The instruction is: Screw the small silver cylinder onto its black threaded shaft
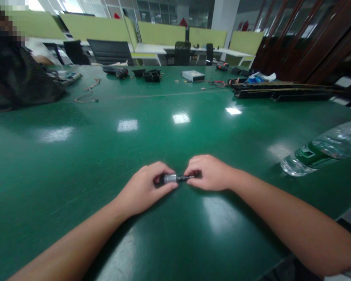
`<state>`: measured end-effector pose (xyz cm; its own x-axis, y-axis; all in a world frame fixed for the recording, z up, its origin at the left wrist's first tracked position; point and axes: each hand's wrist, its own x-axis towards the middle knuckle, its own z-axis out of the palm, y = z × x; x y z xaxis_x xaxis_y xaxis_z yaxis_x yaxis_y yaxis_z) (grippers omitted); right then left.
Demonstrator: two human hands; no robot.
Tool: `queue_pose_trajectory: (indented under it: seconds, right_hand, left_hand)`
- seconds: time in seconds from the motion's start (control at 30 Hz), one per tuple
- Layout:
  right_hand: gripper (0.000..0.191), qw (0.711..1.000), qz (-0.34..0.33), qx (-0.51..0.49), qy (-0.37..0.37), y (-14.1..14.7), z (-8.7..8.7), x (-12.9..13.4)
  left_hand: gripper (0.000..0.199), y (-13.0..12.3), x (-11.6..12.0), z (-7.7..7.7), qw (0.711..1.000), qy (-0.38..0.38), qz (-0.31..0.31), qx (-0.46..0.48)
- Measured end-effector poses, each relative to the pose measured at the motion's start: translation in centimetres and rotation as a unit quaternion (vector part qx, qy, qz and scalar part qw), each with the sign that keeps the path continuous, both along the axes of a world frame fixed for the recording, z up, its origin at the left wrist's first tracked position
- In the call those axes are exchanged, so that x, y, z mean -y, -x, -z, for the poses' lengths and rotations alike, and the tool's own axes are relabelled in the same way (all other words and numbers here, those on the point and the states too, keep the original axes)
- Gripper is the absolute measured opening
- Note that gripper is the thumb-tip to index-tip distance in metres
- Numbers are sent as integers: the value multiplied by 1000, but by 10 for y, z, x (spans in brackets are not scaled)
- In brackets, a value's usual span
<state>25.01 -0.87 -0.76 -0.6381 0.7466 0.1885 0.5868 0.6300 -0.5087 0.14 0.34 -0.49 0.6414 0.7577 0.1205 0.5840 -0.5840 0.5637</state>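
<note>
Low over the green table (152,136), a short tool-like piece (171,178) with a silver-grey cylindrical body and a narrow dark shaft lies level between my hands. My left hand (148,183) has its thumb and fingers wrapped round the grey body. The thumb and fingertips of my right hand (206,173) pinch the tip of the dark shaft from the other side. My fingers hide both ends of the piece, so its exact kind cannot be made out.
A clear plastic bottle (318,150) with a green label lies to the right. A person in dark clothing (17,78) is at the left edge. Along the far side are a cable (87,93), black parts (152,75), a silver drive-like box (193,75) and dark strips (280,91).
</note>
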Motion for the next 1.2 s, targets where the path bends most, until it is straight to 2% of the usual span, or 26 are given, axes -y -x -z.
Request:
queue_pose_trajectory:
  seconds: [0.2, 0.87, 1.2]
  right_hand:
    - [9, 999, 8, -23, 36, -6, -1, -3]
    - [12, 998, 13, -10, 54, -15, -3, -5]
    - [13, 995, 36, -4, 95, -25, -8, -11]
  left_hand:
    - [24, -1, 1, -2, 1000, -2, -1, -5]
    - [25, -1, 1, -3, 1000, 0, 2, -8]
    - [26, -2, 3, -3, 1000, -8, -7, -4]
